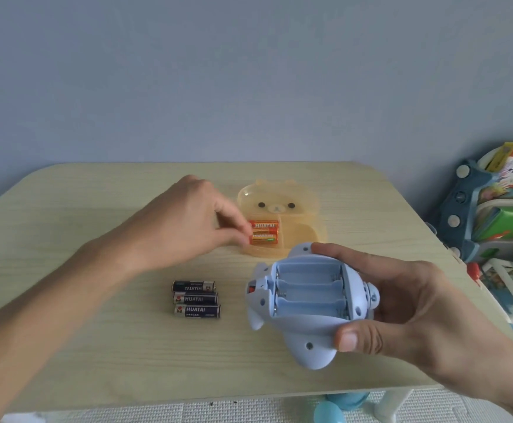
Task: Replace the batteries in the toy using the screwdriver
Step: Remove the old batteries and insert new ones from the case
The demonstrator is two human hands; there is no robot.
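The right hand (pixel 401 303) clamps the pale blue toy (pixel 304 303) between thumb and fingers above the table (pixel 96 346), its open battery bay facing up, 3 empty slots running left to right. The left hand (pixel 188 221) pinches an orange battery (pixel 264 238) in the bear-shaped tray (pixel 279 203). 3 dark batteries (pixel 195 299) lie side by side, long axes left to right.
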